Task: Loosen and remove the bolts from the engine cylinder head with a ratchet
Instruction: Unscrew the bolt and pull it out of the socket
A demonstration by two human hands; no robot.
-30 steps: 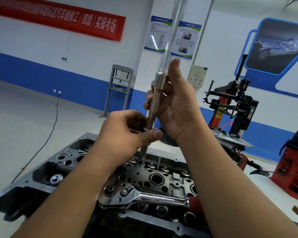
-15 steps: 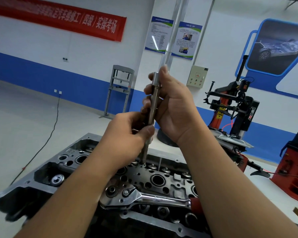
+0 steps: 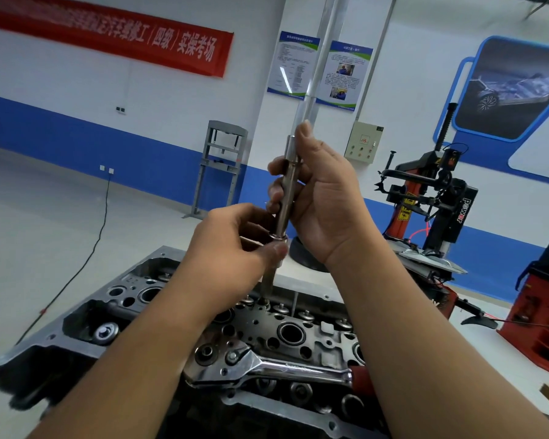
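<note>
While both forearms reached over the head (image 3: pixel 159 315), the right hand (image 3: pixel 317 204) gripped the upright extension (image 3: pixel 287 191) and the left hand (image 3: pixel 235 245) pinched the bolt (image 3: pixel 269 280) below it, above a hole. The ratchet (image 3: pixel 267 367) lay on the head, nearer the person.

Two bare forearms in shot, no sleeves anywhere up to the frame edge. Left hand (image 3: pixel 235 245) ungloved, right hand (image 3: pixel 320 201) ungloved too. No watch, no bands at either wrist. Short, plain nails; possibly some grime on the fingertips, hard to tell here.
</note>
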